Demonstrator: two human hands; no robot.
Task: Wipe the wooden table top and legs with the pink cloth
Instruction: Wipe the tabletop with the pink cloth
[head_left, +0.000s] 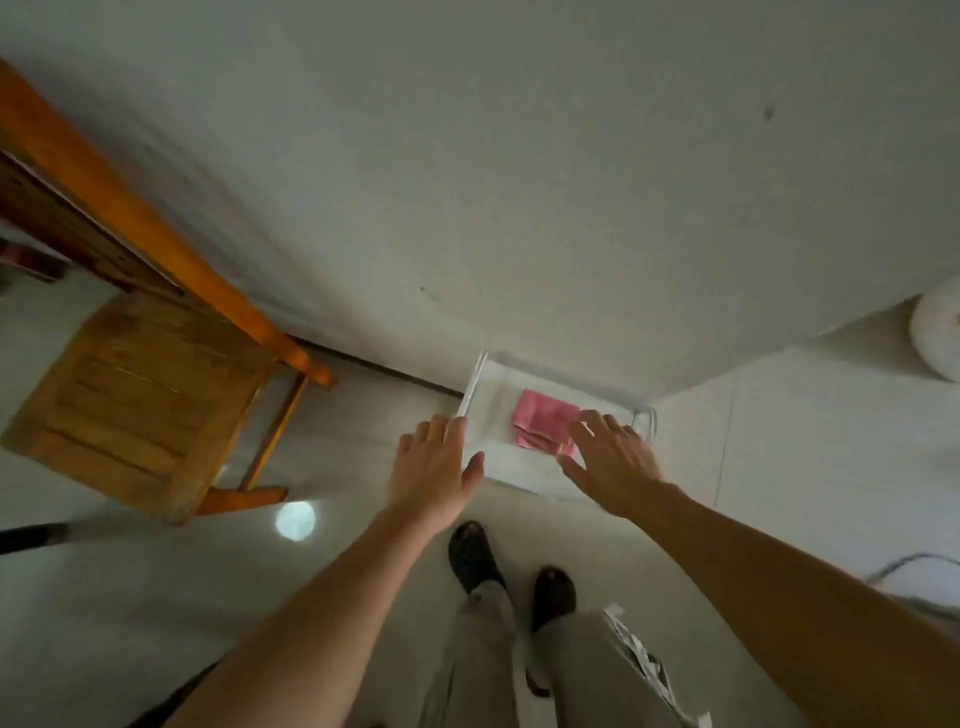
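Observation:
A folded pink cloth (544, 422) lies inside a clear plastic tray (480, 395) on the floor against the wall. My right hand (610, 460) hovers over the tray with its fingers spread, the fingertips over the cloth's near right edge; contact cannot be told. My left hand (434, 465) is stretched out flat at the tray's left rim, holding nothing. The wooden table (124, 395) stands to the left, its worn top and orange legs in view.
An orange wooden rail (130, 208) runs along the wall above the table. A white round object (937, 332) sits at the right edge. My feet in dark sandals (475, 558) stand on the pale floor below the tray. A grey cable (914, 564) lies at the right.

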